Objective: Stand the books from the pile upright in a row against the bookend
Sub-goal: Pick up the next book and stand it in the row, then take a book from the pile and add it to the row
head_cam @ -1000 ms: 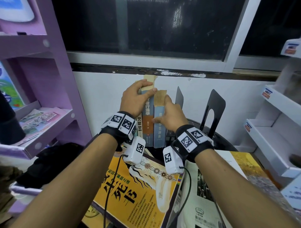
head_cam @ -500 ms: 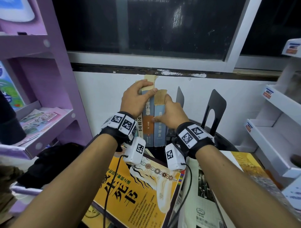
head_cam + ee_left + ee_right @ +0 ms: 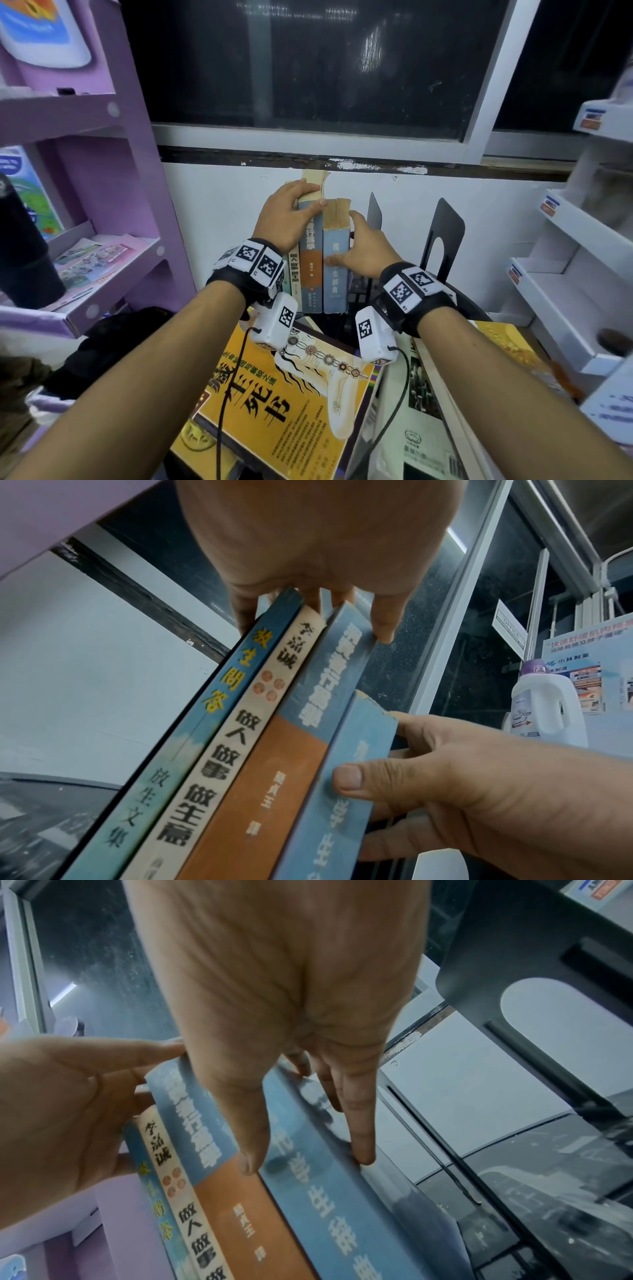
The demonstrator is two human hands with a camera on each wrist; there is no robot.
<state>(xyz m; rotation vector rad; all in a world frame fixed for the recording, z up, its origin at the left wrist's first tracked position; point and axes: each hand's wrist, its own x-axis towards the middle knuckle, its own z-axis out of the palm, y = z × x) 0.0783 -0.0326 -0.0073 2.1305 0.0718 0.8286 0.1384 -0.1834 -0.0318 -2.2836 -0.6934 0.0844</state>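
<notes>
Blue spines stand side by side between the two hands: four upright books pressed together in a row. The left hand (image 3: 286, 214) curls over the tops of the row, its fingers behind the pages and its thumb lying across the top of the blue-and-orange book (image 3: 311, 260), so it grips that end of the row from above. Under its palm stand the cream-spined book (image 3: 219, 753) and, outermost, the thin blue book with yellow characters (image 3: 192, 723). The right hand (image 3: 363, 250) grasps the shorter pale blue book (image 3: 335, 270), thumb on the spine and fingers wrapped along its far cover. Just beyond those fingers stands a thin black metal bookend (image 3: 375, 214), close beside the pale blue book; whether they touch cannot be told. Further out past the right wrist rises a second black bookend (image 3: 445, 233) with an arched cut-out. Below both wrists, nearer the person, a yellow book (image 3: 274, 404) lies flat, with a white-covered book (image 3: 421, 418) flat beneath the right forearm. Beyond the left forearm stands a purple shelf unit (image 3: 102, 171), and a white rack (image 3: 565, 274) stands beyond the right.
</notes>
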